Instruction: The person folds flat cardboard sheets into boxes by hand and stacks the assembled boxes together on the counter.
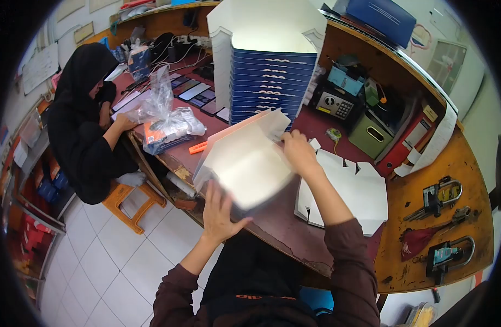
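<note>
A part-folded cardboard box (253, 169), white inside and slightly blurred, stands tilted above the maroon desktop in front of me. My right hand (300, 153) is closed on its right upper edge, fingertips partly hidden. My left hand (220, 213) lies against its near left corner, fingers stretched and thumb apart. Behind it rises a tall stack of nested blue boxes (269, 87) with white insides and raised white flaps. To the right, under my right forearm, flat white cardboard sheets (346, 191) with notched edges lie on the desk.
At left a person in black (89, 120) sits on an orange stool (133, 204), one hand near a plastic-wrapped package (171, 131). Several phones (198, 95) lie behind. A small safe (333, 102), green box (370, 135), red binder (406, 144) and padlocks (444, 256) stand or lie right.
</note>
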The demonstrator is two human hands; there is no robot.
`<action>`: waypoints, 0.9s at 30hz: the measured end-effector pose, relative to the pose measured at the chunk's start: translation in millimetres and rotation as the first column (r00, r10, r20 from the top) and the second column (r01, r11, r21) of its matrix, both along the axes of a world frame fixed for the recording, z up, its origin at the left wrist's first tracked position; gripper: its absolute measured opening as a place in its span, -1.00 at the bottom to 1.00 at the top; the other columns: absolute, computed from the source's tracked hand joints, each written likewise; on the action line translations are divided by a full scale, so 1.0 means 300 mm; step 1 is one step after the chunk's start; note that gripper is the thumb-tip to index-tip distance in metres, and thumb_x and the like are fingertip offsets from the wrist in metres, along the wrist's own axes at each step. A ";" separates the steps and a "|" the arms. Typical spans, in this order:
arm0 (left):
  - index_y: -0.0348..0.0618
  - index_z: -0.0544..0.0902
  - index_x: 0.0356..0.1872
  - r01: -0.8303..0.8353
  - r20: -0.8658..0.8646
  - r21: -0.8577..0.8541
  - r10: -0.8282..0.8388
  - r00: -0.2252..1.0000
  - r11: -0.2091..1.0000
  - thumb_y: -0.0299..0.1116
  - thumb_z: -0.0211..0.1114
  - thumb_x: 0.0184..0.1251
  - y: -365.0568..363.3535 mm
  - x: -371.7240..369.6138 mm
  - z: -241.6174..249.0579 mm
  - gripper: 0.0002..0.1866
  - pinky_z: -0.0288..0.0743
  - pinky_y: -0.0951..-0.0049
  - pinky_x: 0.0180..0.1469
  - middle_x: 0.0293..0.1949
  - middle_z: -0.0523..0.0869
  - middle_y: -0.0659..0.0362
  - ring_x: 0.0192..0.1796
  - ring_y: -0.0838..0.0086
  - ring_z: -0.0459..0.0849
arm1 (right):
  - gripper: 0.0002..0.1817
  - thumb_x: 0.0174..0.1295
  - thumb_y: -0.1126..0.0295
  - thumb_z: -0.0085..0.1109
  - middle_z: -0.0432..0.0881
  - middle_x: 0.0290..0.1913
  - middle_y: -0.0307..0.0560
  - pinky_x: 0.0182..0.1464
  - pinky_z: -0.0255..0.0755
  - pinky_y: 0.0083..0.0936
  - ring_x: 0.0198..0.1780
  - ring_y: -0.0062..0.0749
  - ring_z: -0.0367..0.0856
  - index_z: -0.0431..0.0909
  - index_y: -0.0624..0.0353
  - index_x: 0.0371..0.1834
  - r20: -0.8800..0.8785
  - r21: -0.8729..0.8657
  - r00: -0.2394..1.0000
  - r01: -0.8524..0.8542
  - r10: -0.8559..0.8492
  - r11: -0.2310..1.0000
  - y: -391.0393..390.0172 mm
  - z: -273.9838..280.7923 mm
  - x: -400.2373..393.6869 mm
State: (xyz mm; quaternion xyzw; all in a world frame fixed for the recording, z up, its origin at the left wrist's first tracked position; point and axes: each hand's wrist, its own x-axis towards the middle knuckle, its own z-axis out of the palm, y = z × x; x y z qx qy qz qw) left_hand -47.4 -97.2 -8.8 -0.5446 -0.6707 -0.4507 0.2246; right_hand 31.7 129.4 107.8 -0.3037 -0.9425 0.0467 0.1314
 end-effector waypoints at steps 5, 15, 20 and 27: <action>-0.04 0.37 -0.13 0.179 -0.072 0.082 -0.173 0.982 0.980 -0.14 0.55 -0.38 0.091 -0.106 -0.007 -0.30 0.17 -0.15 0.18 0.01 0.41 -0.02 0.26 -0.25 0.14 | -0.55 0.28 0.09 -0.15 0.56 -0.13 0.20 -0.02 0.37 -0.15 -0.05 0.03 0.52 0.55 0.29 -0.22 0.147 -0.200 0.976 -0.132 0.163 0.971 0.157 -0.112 -0.046; -0.10 0.29 -0.45 0.204 -0.076 0.180 -0.194 0.978 0.962 -0.29 0.57 -0.41 0.106 -0.110 -0.051 -0.44 0.29 -0.11 0.10 -0.23 0.43 0.06 0.20 -0.22 0.28 | -0.54 0.32 0.11 -0.23 0.60 -0.24 0.19 -0.11 0.43 -0.16 -0.14 0.03 0.56 0.58 0.28 -0.30 0.042 -0.100 0.986 -0.157 0.162 0.983 0.145 -0.175 -0.043; -0.12 0.35 -0.27 0.068 0.022 0.100 -0.071 0.997 0.993 -0.26 0.55 -0.36 0.095 -0.064 0.026 -0.40 0.15 -0.08 0.20 -0.09 0.37 0.01 0.29 -0.12 0.16 | -0.50 0.30 -0.01 -0.22 0.61 -0.45 0.07 -0.24 0.46 -0.27 -0.32 -0.11 0.62 0.58 0.19 -0.20 -0.361 -0.055 0.931 -0.074 0.049 0.996 0.184 -0.163 0.029; -0.14 0.43 -0.07 0.499 -0.151 -0.172 -0.523 0.839 0.850 -0.13 0.44 -0.15 0.318 0.358 0.112 -0.41 0.25 0.11 0.15 0.11 0.39 0.02 0.18 0.05 0.34 | -0.51 0.33 0.01 -0.26 0.50 -0.49 -0.20 -0.49 0.36 -0.70 -0.48 -0.61 0.51 0.52 0.20 -0.12 -0.686 -0.616 0.640 -0.258 -0.346 0.744 0.038 0.030 0.424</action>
